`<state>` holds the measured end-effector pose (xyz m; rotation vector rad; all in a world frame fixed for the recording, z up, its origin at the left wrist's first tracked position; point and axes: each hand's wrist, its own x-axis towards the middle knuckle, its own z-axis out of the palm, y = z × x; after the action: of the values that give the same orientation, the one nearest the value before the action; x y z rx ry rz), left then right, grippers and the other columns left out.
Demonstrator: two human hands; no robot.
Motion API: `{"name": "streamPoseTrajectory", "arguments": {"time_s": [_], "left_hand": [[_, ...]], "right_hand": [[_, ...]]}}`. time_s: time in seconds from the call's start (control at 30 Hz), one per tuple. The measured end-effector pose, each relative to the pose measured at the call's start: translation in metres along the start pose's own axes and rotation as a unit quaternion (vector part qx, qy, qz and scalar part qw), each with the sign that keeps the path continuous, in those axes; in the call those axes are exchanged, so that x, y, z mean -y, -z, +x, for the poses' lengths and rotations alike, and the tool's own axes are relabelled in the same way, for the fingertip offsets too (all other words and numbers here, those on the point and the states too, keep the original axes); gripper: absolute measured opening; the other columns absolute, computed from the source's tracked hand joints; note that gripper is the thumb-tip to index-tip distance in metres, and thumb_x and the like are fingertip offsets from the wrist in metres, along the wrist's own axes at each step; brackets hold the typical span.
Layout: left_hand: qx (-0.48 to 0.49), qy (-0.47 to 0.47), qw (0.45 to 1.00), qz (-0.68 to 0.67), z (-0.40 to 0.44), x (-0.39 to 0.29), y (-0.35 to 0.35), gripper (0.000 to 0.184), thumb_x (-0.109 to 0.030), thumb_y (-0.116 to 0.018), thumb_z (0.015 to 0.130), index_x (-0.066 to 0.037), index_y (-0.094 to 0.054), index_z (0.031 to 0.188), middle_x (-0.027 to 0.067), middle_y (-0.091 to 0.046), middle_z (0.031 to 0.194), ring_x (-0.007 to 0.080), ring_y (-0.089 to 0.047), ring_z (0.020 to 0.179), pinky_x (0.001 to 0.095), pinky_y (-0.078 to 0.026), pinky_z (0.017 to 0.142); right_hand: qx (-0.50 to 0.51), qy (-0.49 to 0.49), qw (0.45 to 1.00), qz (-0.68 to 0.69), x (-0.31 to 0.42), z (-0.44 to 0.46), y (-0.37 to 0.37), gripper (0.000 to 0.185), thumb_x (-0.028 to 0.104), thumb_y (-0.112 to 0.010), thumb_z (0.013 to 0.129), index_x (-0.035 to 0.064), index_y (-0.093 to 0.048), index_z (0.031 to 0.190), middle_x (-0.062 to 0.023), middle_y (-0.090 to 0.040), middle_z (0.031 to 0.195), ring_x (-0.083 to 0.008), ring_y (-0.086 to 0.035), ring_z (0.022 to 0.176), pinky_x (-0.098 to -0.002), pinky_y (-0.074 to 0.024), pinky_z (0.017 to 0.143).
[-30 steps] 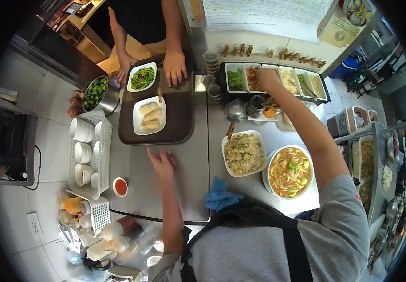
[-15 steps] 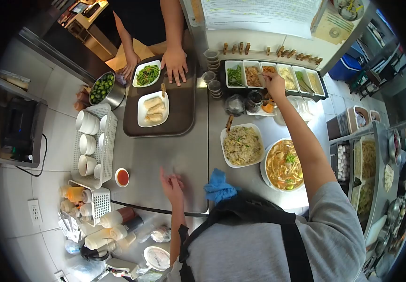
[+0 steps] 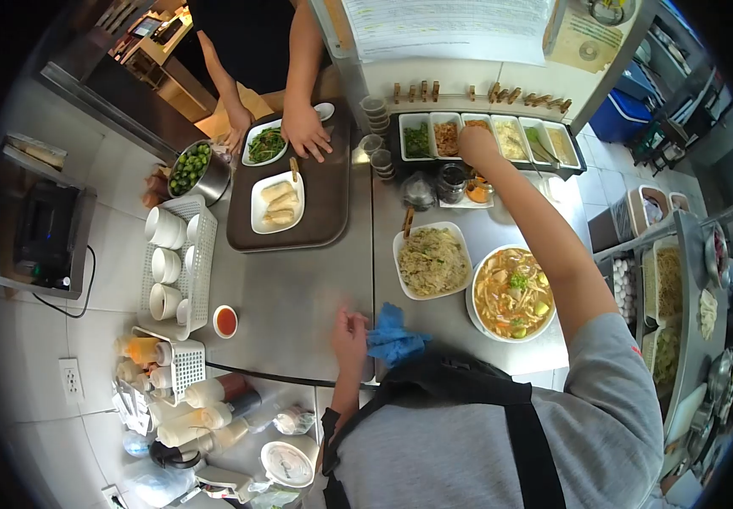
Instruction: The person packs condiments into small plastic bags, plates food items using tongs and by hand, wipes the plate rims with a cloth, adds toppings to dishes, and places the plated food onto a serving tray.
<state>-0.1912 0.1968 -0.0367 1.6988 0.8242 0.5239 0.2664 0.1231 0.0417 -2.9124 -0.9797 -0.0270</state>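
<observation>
My right hand (image 3: pixel 478 148) is closed over the row of white topping tins (image 3: pixel 444 118); what its fingers grip is hidden beneath it. Near the front edge of the steel counter, my left hand (image 3: pixel 349 332) hovers with curled fingers, just left of a crumpled blue cloth (image 3: pixel 393 336). Between my arms stand a square bowl of fried rice (image 3: pixel 432 261) with a clothespin on its rim and a round bowl of noodle soup (image 3: pixel 515 293). Dark jars (image 3: pixel 451 183) stand just below the tins.
Across the counter, a person's hands (image 3: pixel 305 133) rest at a brown tray (image 3: pixel 320 229) holding rolls (image 3: pixel 279 204) and greens (image 3: pixel 266 146). Left are a pot of green fruit (image 3: pixel 190 168), a cup basket (image 3: pixel 202 254), red sauce (image 3: pixel 225 321) and bottles (image 3: pixel 181 428).
My left hand has moved right, toward the blue cloth. My right hand has shifted slightly among the tins. The other person's hand has moved to the greens dish, and a small white dish now shows.
</observation>
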Motion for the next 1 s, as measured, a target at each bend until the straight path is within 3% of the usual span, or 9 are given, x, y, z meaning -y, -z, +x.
{"name": "streamPoseTrajectory", "arguments": {"time_s": [0.07, 0.2, 0.23, 0.43, 0.67, 0.77, 0.87, 1.0], "left_hand": [[0.003, 0.001, 1.000, 0.003, -0.004, -0.005, -0.002, 0.038, -0.005, -0.048, 0.093, -0.008, -0.050, 0.131, 0.0019, -0.057, 0.076, 0.0045, -0.049, 0.058, 0.0197, -0.042, 0.051], [0.000, 0.009, 1.000, 0.025, -0.004, -0.008, 0.005, 0.033, -0.008, -0.048, 0.094, -0.005, -0.053, 0.126, 0.0031, -0.060, 0.076, 0.0080, -0.054, 0.063, 0.0233, -0.045, 0.059], [-0.003, 0.023, 1.000, 0.018, -0.005, -0.008, 0.006, 0.033, -0.008, -0.048, 0.093, -0.005, -0.054, 0.126, 0.0030, -0.060, 0.076, 0.0079, -0.054, 0.064, 0.0232, -0.045, 0.059], [0.012, 0.028, 0.999, 0.032, 0.001, 0.001, 0.014, 0.033, -0.008, -0.049, 0.093, -0.006, -0.055, 0.125, 0.0029, -0.061, 0.076, 0.0080, -0.053, 0.063, 0.0234, -0.044, 0.058], [-0.006, 0.003, 1.000, 0.026, 0.012, -0.011, 0.007, 0.026, -0.017, -0.059, 0.091, -0.007, -0.061, 0.115, 0.0040, -0.062, 0.076, 0.0100, -0.055, 0.063, 0.0243, -0.046, 0.060], [0.124, 0.064, 0.985, 0.098, 0.000, -0.022, 0.003, 0.028, -0.025, -0.066, 0.086, -0.009, -0.064, 0.108, 0.0043, -0.062, 0.077, 0.0134, -0.058, 0.064, 0.0273, -0.048, 0.061], [0.250, 0.007, 0.923, 0.292, -0.016, -0.037, 0.003, 0.033, -0.031, -0.074, 0.077, -0.010, -0.067, 0.102, 0.0045, -0.062, 0.078, 0.0183, -0.060, 0.067, 0.0313, -0.049, 0.062], [0.199, -0.033, 0.936, 0.287, -0.030, -0.040, -0.001, 0.037, -0.033, -0.080, 0.067, -0.009, -0.069, 0.093, 0.0060, -0.061, 0.078, 0.0218, -0.061, 0.068, 0.0342, -0.048, 0.062]], "right_hand": [[-0.005, -0.018, 1.000, 0.023, 0.008, 0.007, -0.007, 0.019, 0.011, -0.055, 0.081, 0.0024, -0.070, 0.089, -0.0203, -0.068, 0.092, -0.0340, -0.067, 0.088, -0.0418, -0.0550, 0.076], [-0.068, -0.066, 0.989, 0.111, 0.007, 0.020, -0.037, 0.017, 0.010, -0.057, 0.079, 0.0034, -0.070, 0.087, -0.0224, -0.067, 0.089, -0.0358, -0.066, 0.084, -0.0449, -0.0533, 0.076], [-0.122, -0.036, 0.983, 0.134, 0.003, 0.015, -0.044, 0.017, 0.012, -0.057, 0.080, 0.0049, -0.071, 0.088, -0.0215, -0.066, 0.086, -0.0369, -0.065, 0.081, -0.0455, -0.0529, 0.075], [-0.220, -0.047, 0.948, 0.226, -0.007, 0.003, -0.049, 0.017, 0.016, -0.061, 0.082, 0.0088, -0.073, 0.092, -0.0203, -0.066, 0.081, -0.0363, -0.065, 0.075, -0.0436, -0.0521, 0.073], [-0.210, -0.064, 0.932, 0.290, -0.013, -0.012, -0.046, 0.018, 0.017, -0.062, 0.083, 0.0100, -0.073, 0.095, -0.0196, -0.066, 0.082, -0.0352, -0.064, 0.075, -0.0396, -0.0512, 0.070], [-0.186, -0.089, 0.923, 0.325, -0.009, -0.022, -0.033, 0.017, 0.017, -0.061, 0.083, 0.0104, -0.073, 0.094, -0.0186, -0.067, 0.087, -0.0356, -0.064, 0.080, -0.0402, -0.0513, 0.073], [-0.210, -0.081, 0.910, 0.347, -0.011, -0.028, -0.026, 0.017, 0.017, -0.062, 0.084, 0.0106, -0.073, 0.095, -0.0180, -0.067, 0.088, -0.0346, -0.065, 0.079, -0.0388, -0.0512, 0.071], [-0.226, -0.089, 0.898, 0.366, -0.014, -0.034, -0.019, 0.018, 0.014, -0.061, 0.084, 0.0111, -0.072, 0.098, -0.0165, -0.067, 0.087, -0.0318, -0.065, 0.075, -0.0376, -0.0507, 0.068]]}}
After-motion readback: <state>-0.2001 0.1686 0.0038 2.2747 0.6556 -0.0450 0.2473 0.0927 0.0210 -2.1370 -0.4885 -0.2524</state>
